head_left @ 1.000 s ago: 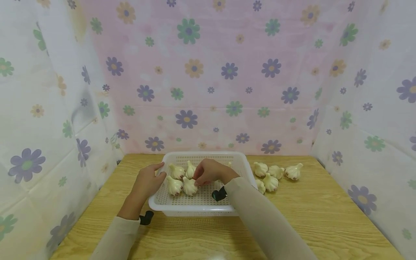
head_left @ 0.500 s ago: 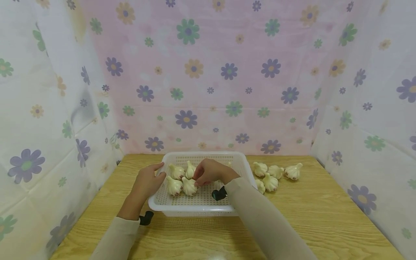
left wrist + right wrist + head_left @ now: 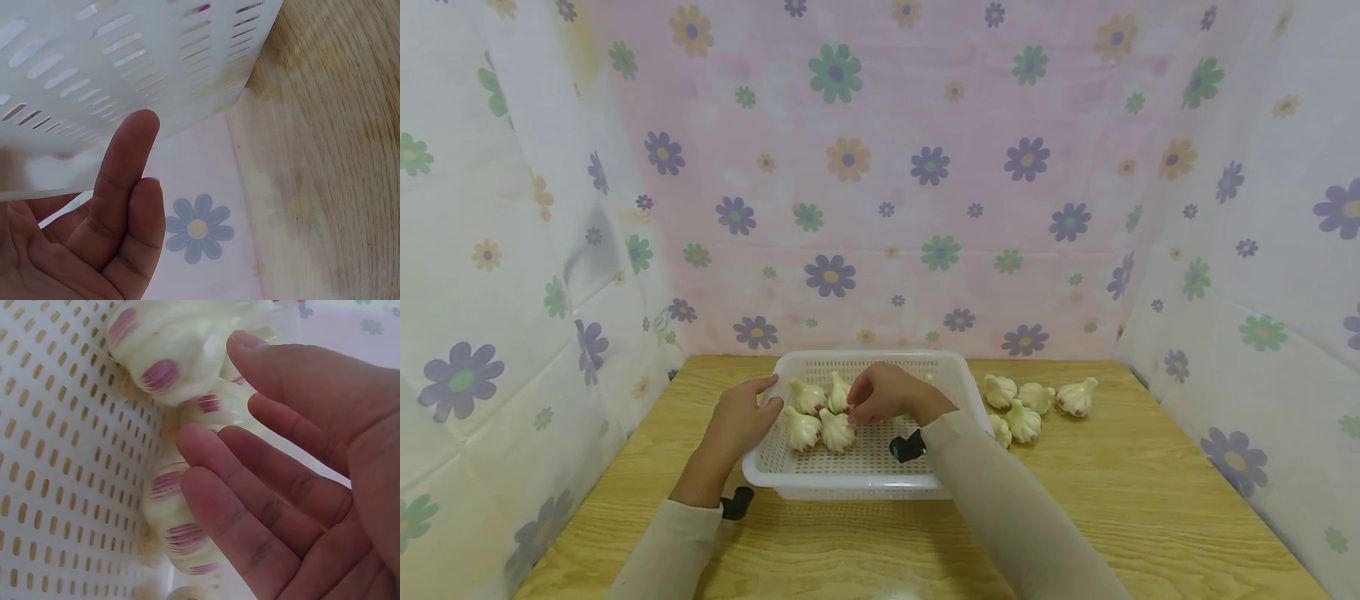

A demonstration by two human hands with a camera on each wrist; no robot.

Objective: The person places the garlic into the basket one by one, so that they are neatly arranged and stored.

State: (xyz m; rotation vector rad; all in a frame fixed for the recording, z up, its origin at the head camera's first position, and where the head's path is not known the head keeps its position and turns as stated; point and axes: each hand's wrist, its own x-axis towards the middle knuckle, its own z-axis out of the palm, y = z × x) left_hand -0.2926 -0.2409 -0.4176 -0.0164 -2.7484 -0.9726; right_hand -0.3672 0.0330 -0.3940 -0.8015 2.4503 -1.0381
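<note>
A white slotted plastic basket [image 3: 857, 481] stands on the table, with several garlic bulbs [image 3: 802, 429] grouped at its left end. My left hand [image 3: 741, 423] holds the basket's left rim. In the left wrist view, its fingers [image 3: 128, 153] lie against the outer wall; the thumb is out of sight there. Inside the basket, my right hand [image 3: 883, 395] is just right of the grouped bulbs. The right wrist view shows its fingers [image 3: 234, 528] bent, thumb apart, with no bulb held. They are close to a purple-streaked bulb [image 3: 169, 353]; whether they touch one I cannot tell.
More garlic bulbs [image 3: 1025, 422] lie on the wooden table [image 3: 1150, 492] just right of the basket, partly hidden by the right sleeve. A pale tip [image 3: 929, 379] shows behind the right wrist. Flowered cloth [image 3: 880, 208] encloses the back and sides.
My right hand has shifted very slightly, its fingertips a little higher beside the bulbs. The left hand, basket and garlic bulbs stay where they were.
</note>
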